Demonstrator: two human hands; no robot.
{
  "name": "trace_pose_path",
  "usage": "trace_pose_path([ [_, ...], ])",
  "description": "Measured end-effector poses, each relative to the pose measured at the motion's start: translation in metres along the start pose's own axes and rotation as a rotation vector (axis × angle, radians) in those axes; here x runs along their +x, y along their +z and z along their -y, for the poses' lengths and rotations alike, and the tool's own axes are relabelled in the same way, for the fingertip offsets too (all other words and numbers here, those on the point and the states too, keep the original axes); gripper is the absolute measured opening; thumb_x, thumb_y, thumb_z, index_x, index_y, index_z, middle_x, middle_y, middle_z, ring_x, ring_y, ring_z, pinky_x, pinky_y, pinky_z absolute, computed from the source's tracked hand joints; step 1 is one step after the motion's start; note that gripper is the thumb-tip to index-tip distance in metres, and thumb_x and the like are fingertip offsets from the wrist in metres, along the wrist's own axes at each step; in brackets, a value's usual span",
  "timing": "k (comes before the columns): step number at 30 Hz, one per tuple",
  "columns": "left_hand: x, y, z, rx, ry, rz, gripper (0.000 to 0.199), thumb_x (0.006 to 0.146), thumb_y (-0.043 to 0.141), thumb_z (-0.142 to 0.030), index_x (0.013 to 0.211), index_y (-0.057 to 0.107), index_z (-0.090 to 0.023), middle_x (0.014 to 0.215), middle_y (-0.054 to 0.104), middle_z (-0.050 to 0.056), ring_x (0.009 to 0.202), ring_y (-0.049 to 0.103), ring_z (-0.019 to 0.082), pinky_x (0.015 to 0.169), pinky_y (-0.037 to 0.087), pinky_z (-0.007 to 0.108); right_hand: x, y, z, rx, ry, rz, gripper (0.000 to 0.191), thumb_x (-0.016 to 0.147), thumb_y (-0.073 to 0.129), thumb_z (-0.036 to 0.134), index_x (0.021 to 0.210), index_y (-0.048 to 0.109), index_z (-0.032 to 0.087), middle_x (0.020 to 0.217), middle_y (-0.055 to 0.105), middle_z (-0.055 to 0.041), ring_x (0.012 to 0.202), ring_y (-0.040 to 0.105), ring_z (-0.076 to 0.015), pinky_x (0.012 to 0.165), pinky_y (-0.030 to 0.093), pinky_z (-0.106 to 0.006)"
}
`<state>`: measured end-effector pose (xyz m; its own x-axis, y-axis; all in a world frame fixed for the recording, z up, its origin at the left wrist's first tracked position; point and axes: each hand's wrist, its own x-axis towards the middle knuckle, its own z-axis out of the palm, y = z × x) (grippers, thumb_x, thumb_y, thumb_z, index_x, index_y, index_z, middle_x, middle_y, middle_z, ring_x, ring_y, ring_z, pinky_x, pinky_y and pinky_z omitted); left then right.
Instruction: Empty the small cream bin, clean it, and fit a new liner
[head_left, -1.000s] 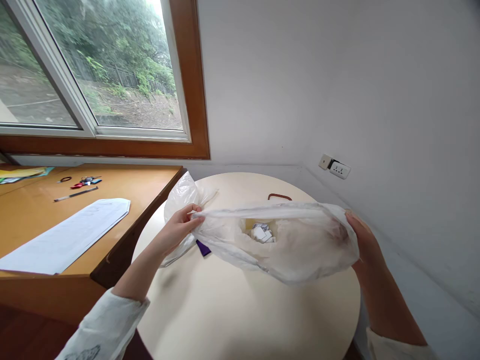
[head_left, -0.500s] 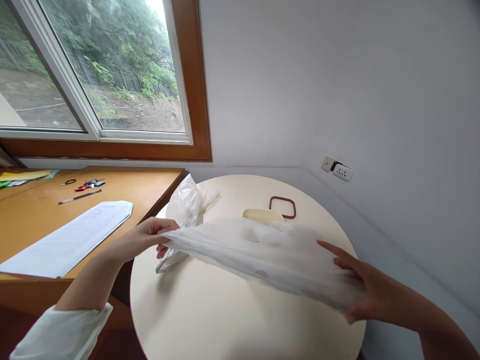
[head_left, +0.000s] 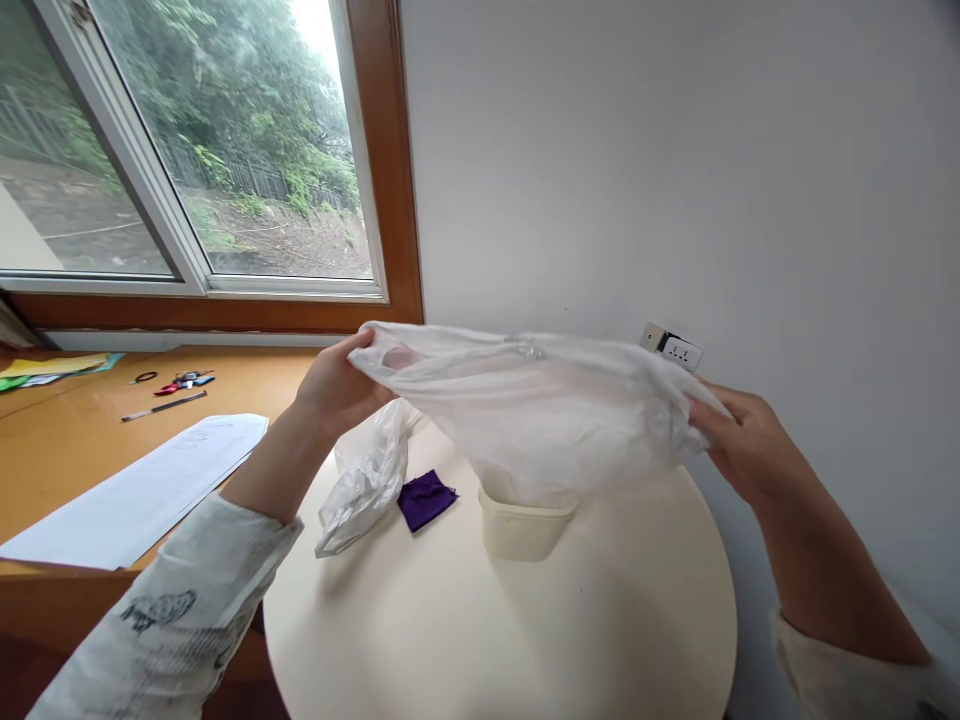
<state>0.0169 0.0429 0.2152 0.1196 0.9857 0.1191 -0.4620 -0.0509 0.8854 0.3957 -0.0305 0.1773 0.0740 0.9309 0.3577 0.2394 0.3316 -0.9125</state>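
Note:
A thin white plastic bag is stretched sideways between my hands above the round table. My left hand grips its left end, fingers partly behind the plastic. At the right end my right hand pinches the bunched edge. Beneath the bag stands a cream plastic bin; the bag's lower part hangs over its opening and hides the back rim. A folded purple cloth lies to the bin's left. Beside the cloth, a second crumpled plastic bag rests on the table, partly behind my left wrist.
The round cream table meets a wooden desk on the left. On the desk are paper sheets, a pen, and keys. A wall socket sits behind my right hand.
Both hands have risen, lifting the bag up and away from me. The bin's front and the purple cloth have come into view, while the brown frame at the back is now covered.

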Motion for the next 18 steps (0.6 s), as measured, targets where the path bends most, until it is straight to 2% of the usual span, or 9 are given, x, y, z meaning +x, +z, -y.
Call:
trace_pose_path([
  [1,0.003,0.010,-0.003,-0.058,-0.056,0.056,0.020,0.088,0.039,-0.022,0.075,0.052,-0.014,0.065,0.062,0.001,0.065,0.059,0.014,0.065,0.050,0.030,0.005,0.007,0.007,0.069,-0.031,-0.017,0.020,0.074,0.063,0.042,0.075,0.065,0.022,0.073,0.057,-0.0013,0.066,0.053,-0.0147,0.053,0.044,-0.024],
  [4,0.010,0.040,-0.009,-0.083,-0.080,0.117,0.026,0.087,0.037,-0.025,0.070,0.053,-0.014,0.062,0.060,0.002,0.064,0.061,0.016,0.064,0.050,0.030,0.022,0.035,0.024,0.220,-0.074,0.027,0.016,0.076,0.063,0.038,0.083,0.064,0.023,0.072,0.057,0.0004,0.068,0.055,-0.0138,0.059,0.047,-0.024],
  [8,0.016,0.081,-0.006,0.046,-0.128,0.209,0.024,0.083,0.042,-0.027,0.066,0.053,-0.013,0.060,0.057,0.003,0.069,0.064,0.022,0.068,0.050,0.036,0.044,0.076,0.036,0.279,-0.104,0.218,0.028,0.074,0.063,0.040,0.096,0.064,0.022,0.088,0.063,-0.0023,0.086,0.059,-0.0176,0.071,0.048,-0.028],
  [10,0.018,0.096,-0.001,0.120,-0.126,0.247,0.023,0.081,0.043,-0.028,0.068,0.054,-0.013,0.062,0.057,0.003,0.068,0.063,0.023,0.067,0.050,0.038,0.052,0.096,0.036,0.258,-0.092,0.325,0.031,0.073,0.064,0.039,0.097,0.064,0.020,0.089,0.064,-0.0028,0.087,0.060,-0.0180,0.073,0.048,-0.029],
  [12,0.018,0.105,0.005,0.194,-0.128,0.277,0.026,0.082,0.042,-0.031,0.069,0.055,-0.012,0.061,0.057,0.003,0.063,0.062,0.022,0.064,0.050,0.037,0.058,0.113,0.034,0.196,-0.071,0.385,0.029,0.069,0.065,0.033,0.094,0.065,0.017,0.085,0.065,-0.0025,0.082,0.060,-0.0184,0.070,0.047,-0.029],
  [15,0.016,0.110,0.009,0.285,-0.078,0.316,0.029,0.083,0.041,-0.032,0.070,0.056,-0.011,0.061,0.056,0.003,0.061,0.060,0.020,0.062,0.048,0.034,0.061,0.128,0.033,0.080,-0.113,0.390,0.023,0.065,0.063,0.024,0.086,0.066,0.014,0.075,0.064,-0.0012,0.077,0.059,-0.0187,0.065,0.046,-0.028],
  [18,0.008,0.105,0.010,0.382,0.139,0.355,0.021,0.082,0.048,-0.029,0.075,0.058,-0.012,0.075,0.061,0.005,0.077,0.061,0.019,0.072,0.047,0.032,0.066,0.132,0.031,0.035,-0.172,0.309,0.017,0.063,0.062,0.021,0.077,0.066,0.013,0.071,0.064,-0.0010,0.075,0.057,-0.0185,0.062,0.044,-0.026],
])
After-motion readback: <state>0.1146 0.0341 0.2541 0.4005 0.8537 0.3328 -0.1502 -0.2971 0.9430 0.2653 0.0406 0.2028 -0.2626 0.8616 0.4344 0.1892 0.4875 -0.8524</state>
